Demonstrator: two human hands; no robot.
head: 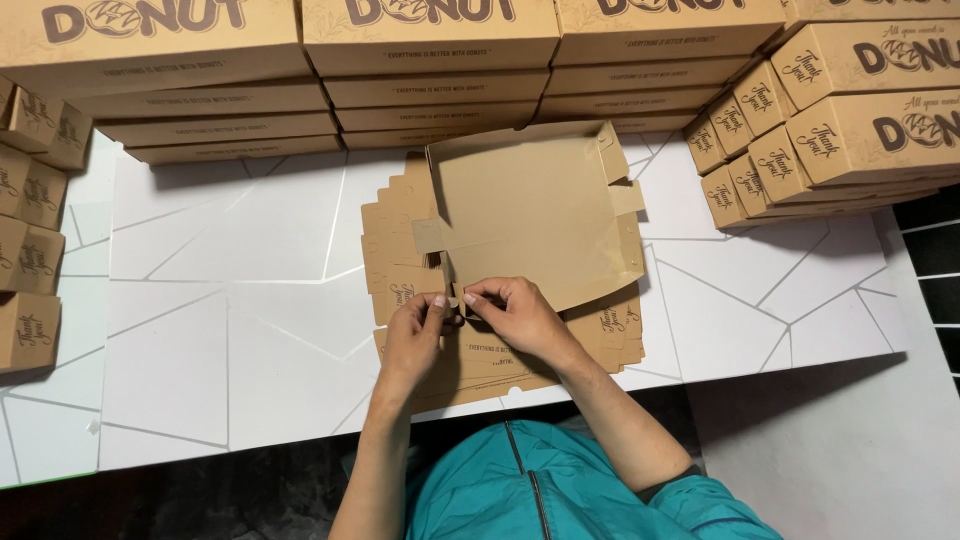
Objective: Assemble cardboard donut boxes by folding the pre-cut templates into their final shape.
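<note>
A brown cardboard box (530, 215), half folded with its side walls raised, lies on a pile of flat box blanks (395, 260) in the middle of the white table (220, 330). My left hand (415, 335) pinches the box's near left corner flap. My right hand (515, 315) grips the near wall right beside it, fingers curled over the edge. Both hands meet at that corner.
Stacks of finished brown boxes (420, 60) line the far edge of the table. More stacks stand at the right (850, 120) and at the left edge (30, 240). My teal jacket (540, 485) shows at the bottom.
</note>
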